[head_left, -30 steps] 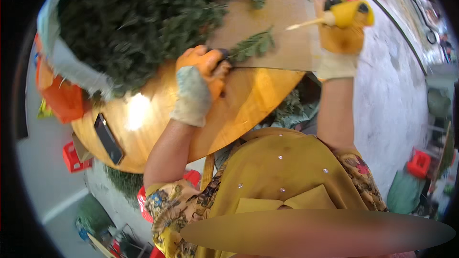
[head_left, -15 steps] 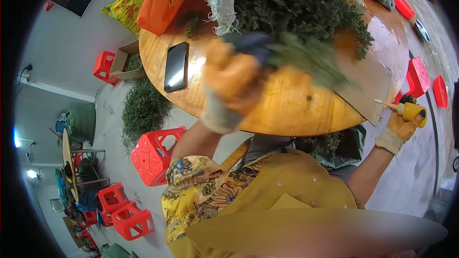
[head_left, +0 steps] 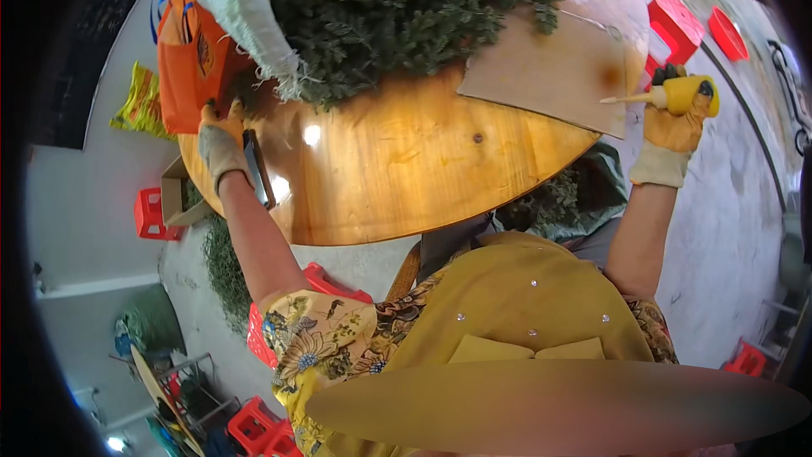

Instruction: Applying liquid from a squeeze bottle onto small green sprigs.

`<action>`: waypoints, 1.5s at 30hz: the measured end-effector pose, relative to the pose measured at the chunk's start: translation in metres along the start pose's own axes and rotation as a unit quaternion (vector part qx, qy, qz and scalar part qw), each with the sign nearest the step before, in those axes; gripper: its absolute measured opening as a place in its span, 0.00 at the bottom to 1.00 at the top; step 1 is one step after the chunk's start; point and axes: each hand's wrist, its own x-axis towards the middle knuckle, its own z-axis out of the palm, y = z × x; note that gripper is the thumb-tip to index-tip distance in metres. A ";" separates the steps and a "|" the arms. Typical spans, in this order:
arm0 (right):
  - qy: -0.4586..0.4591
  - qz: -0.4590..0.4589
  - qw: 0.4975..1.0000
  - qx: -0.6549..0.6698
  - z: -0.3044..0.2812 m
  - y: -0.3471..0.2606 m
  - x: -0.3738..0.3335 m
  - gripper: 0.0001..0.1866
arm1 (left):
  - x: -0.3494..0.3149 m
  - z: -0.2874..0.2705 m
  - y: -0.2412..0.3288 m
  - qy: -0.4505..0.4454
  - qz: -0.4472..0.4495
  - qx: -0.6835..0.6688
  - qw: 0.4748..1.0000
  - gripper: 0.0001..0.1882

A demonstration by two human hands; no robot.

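Note:
My left hand (head_left: 222,135), in an orange work glove with a pale cuff, reaches to the table's left edge. Its thumb and fingers are apart, beside an orange bag (head_left: 190,76), and I see nothing held between them. A few dark green sprigs (head_left: 245,93) lie just beyond the fingertips. The phone (head_left: 260,171) lies by my left wrist, partly covered by it. Off the table's right side, my gloved right hand (head_left: 674,135) is closed around a yellow squeeze bottle (head_left: 694,95), its long pale nozzle pointing left over a flat brown board (head_left: 541,68).
A large heap of green branches (head_left: 381,17) and a whitish woven sack (head_left: 241,8) cover the far part of the round wooden table (head_left: 381,169). Below its front edge stands a dark bag of greenery (head_left: 558,195). Red stools (head_left: 152,213) and a box (head_left: 178,190) stand left.
My left hand has swung left from mid-table to beside the orange bag; the blurred green sprig near it is gone from there. The view has shifted. My right hand still grips the bottle.

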 end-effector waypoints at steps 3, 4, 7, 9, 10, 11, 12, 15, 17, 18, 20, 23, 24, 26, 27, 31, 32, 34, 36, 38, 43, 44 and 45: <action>0.045 -0.035 0.998 -0.008 0.004 -0.006 -0.008 0.23 | -0.023 -0.042 0.063 0.077 0.081 0.106 0.988 0.23; 0.050 -0.044 0.998 -0.009 0.001 -0.006 -0.009 0.23 | -0.035 -0.055 0.084 0.100 0.111 0.069 0.986 0.20; 0.057 -0.035 0.997 -0.029 0.010 0.002 -0.014 0.22 | -0.066 -0.062 0.135 0.098 0.165 -0.125 0.973 0.14; 0.058 -0.037 0.997 -0.023 0.009 0.001 -0.014 0.22 | -0.081 -0.062 0.170 -0.012 0.219 -0.238 0.946 0.10; 0.058 -0.039 0.997 -0.018 0.009 0.002 -0.014 0.23 | -0.079 -0.062 0.191 -0.090 0.252 -0.188 0.945 0.10; 0.060 -0.040 0.997 -0.017 0.008 0.002 -0.015 0.23 | -0.079 -0.054 0.213 -0.147 0.219 -0.224 0.938 0.11; 0.058 -0.034 0.998 -0.017 0.008 0.001 -0.016 0.23 | -0.075 -0.044 0.232 -0.202 0.184 -0.257 0.927 0.13; 0.062 -0.031 0.997 -0.016 0.011 -0.001 -0.017 0.23 | -0.055 -0.010 0.265 -0.265 0.186 -0.211 0.922 0.17; 0.069 -0.032 0.997 -0.017 0.009 -0.002 -0.018 0.23 | -0.046 0.005 0.284 -0.242 0.230 -0.029 0.942 0.20; 0.070 -0.032 0.997 -0.012 0.009 -0.002 -0.018 0.22 | -0.040 0.015 0.286 -0.241 0.231 -0.025 0.942 0.20; 0.073 -0.026 0.997 -0.015 0.012 0.002 -0.019 0.22 | -0.032 0.040 0.274 -0.276 0.248 -0.086 0.925 0.22; 0.076 -0.033 0.996 -0.017 0.007 -0.002 -0.018 0.22 | -0.019 0.048 0.264 -0.373 0.170 -0.244 0.879 0.20; 0.064 -0.032 0.997 -0.016 0.007 -0.003 -0.017 0.22 | -0.016 0.049 0.256 -0.386 0.065 -0.365 0.845 0.15; 0.060 -0.035 0.997 -0.019 0.003 -0.004 -0.017 0.22 | -0.022 0.020 0.261 -0.335 0.028 -0.457 0.824 0.11; 0.069 -0.036 0.997 -0.020 0.006 -0.004 -0.019 0.23 | -0.026 0.002 0.261 -0.335 0.028 -0.455 0.825 0.11; 0.082 -0.047 0.995 -0.021 0.002 -0.003 -0.017 0.24 | -0.061 -0.027 0.273 -0.347 -0.132 -0.582 0.723 0.08; 0.083 -0.049 0.995 -0.023 0.002 -0.002 -0.017 0.24 | -0.070 -0.028 0.281 -0.357 -0.166 -0.614 0.684 0.08; 0.086 -0.039 0.995 -0.022 0.006 0.000 -0.018 0.25 | -0.096 -0.002 0.283 -0.376 -0.120 -0.696 0.600 0.14; 0.084 -0.053 0.995 -0.030 0.005 0.002 -0.015 0.25 | -0.124 0.013 0.292 -0.466 -0.015 -0.657 0.593 0.14; 0.082 -0.065 0.994 -0.026 0.008 -0.001 -0.014 0.25 | -0.150 0.006 0.311 -0.479 0.099 -0.619 0.615 0.16; 0.061 -0.056 0.996 -0.038 0.001 -0.007 -0.014 0.27 | -0.150 -0.029 0.322 -0.591 -0.148 -0.497 0.618 0.14; 0.064 -0.058 0.995 -0.040 0.000 -0.008 -0.013 0.27 | -0.152 -0.027 0.319 -0.594 -0.148 -0.496 0.615 0.14; 0.063 -0.060 0.996 -0.031 0.002 -0.006 -0.013 0.27 | -0.155 -0.025 0.312 -0.544 -0.088 -0.465 0.693 0.13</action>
